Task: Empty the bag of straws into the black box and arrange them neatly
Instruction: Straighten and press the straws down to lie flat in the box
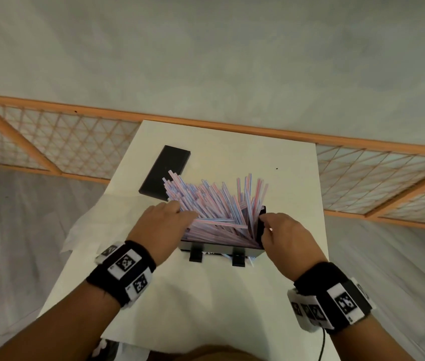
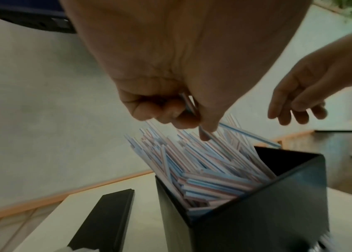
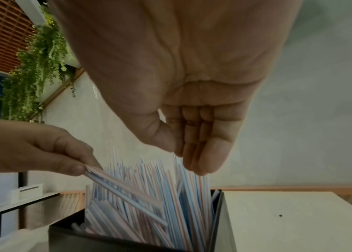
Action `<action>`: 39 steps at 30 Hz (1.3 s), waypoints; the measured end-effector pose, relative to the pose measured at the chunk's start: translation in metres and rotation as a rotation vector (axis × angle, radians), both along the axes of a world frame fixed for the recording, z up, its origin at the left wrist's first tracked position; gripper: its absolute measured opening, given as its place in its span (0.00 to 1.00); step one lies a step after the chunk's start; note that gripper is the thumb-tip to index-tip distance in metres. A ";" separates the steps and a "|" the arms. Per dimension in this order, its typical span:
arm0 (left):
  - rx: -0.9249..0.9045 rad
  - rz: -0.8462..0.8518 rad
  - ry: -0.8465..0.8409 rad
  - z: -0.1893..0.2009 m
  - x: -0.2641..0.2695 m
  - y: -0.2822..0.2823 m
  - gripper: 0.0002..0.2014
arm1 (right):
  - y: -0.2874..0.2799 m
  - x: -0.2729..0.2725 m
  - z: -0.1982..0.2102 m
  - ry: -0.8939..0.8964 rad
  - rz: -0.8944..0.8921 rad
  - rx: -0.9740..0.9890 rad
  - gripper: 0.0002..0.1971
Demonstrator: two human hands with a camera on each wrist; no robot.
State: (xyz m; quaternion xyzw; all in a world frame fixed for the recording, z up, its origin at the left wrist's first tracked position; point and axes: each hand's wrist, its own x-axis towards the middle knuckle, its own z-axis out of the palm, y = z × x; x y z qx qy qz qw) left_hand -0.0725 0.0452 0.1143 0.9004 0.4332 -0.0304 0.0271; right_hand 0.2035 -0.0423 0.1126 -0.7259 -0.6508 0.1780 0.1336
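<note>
Straws [image 1: 214, 204] fan up out of the black box [image 1: 261, 225], leaning away-left — left hand [image 1: 164, 217] pinches a few. Right hand [image 1: 281, 230] hovers at the right wall, fingers straight, holding nothing.

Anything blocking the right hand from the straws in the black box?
Nothing visible. The right hand hangs open just above the straws, over the right end of the open-topped black box. The left hand pinches a few straws on the other side, clear of it.
</note>
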 end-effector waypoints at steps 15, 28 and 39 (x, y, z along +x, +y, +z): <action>-0.102 0.089 -0.114 -0.036 0.017 -0.011 0.12 | 0.020 -0.055 -0.063 -0.002 0.407 -0.222 0.21; -0.178 0.182 -0.054 -0.049 -0.001 -0.014 0.08 | 0.054 -0.079 -0.080 -0.114 0.441 -0.549 0.24; -0.327 0.199 -0.139 -0.049 -0.001 -0.006 0.09 | 0.072 -0.085 -0.082 -0.122 0.430 -0.546 0.24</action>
